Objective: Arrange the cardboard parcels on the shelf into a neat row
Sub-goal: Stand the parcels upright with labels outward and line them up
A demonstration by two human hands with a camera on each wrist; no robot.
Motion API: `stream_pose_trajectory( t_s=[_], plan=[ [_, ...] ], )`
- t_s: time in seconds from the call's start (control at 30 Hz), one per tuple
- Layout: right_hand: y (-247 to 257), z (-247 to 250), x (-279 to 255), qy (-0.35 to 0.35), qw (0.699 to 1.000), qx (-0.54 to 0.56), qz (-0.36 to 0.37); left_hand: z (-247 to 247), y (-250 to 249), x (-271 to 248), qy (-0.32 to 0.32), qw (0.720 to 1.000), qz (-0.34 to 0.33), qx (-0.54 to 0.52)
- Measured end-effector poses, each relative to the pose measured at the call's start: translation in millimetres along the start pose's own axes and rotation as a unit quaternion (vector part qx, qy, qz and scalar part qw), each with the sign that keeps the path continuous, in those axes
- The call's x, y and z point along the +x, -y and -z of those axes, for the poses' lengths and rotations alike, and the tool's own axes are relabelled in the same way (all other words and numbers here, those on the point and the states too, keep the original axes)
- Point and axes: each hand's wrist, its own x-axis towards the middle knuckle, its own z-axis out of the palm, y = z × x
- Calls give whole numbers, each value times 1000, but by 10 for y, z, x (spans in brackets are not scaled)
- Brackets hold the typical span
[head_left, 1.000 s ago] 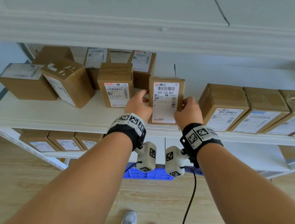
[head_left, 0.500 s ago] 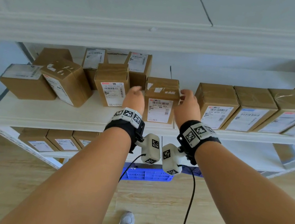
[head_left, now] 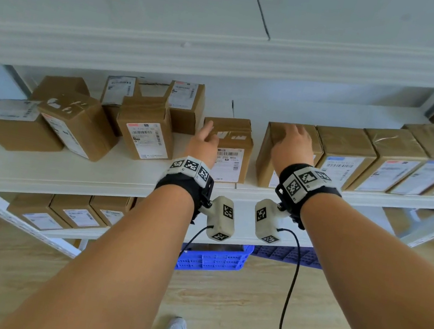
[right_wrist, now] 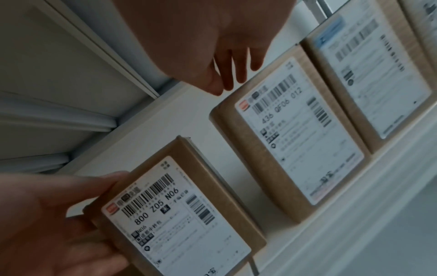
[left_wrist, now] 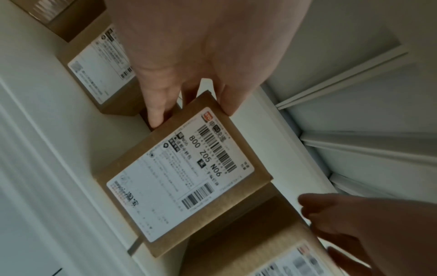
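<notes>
Parcels are spread along the white shelf across the middle of the head view. A neat row of parcels is seen toward the right of the frame, pressed side by side with labels facing out. Its leftmost member, the parcel marked 436 QF06 012, is touched on its top by the right hand, whose fingers are spread and fairly straight; whether they press down cannot be told from the blurred wrist view. Just left of it, apart by a narrow gap, the parcel marked 800 Z05 N06 stands upright near the shelf's front edge. It is held at its upper left corner by the left hand, with the thumb at the side and the fingers over the top. In the left half of the frame, a loose cluster of parcels is seen at mixed angles, some tilted, some behind others.
</notes>
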Motion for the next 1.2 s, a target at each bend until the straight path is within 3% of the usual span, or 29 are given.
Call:
stream_pose_trajectory(
  t_s=[0.53,0.83,1.0,1.1,1.2],
  plan=[
    [-197,39,34,33,998,42,20,-287,-70,-34,25,997,-45,59],
    [116,38,2,-10,999,30,25,-135,-54,8,59,989,-58,124],
    [496,-91,18,-16,998,45,42,272,-75,182,8,987,-47,151],
    [725,-247,7,-17,998,46,40,676,-8,318,-56,962,-115,242],
    [956,-442,-25,-22,998,46,35,1086,95,475,-118,907,-193,355]
  ],
)
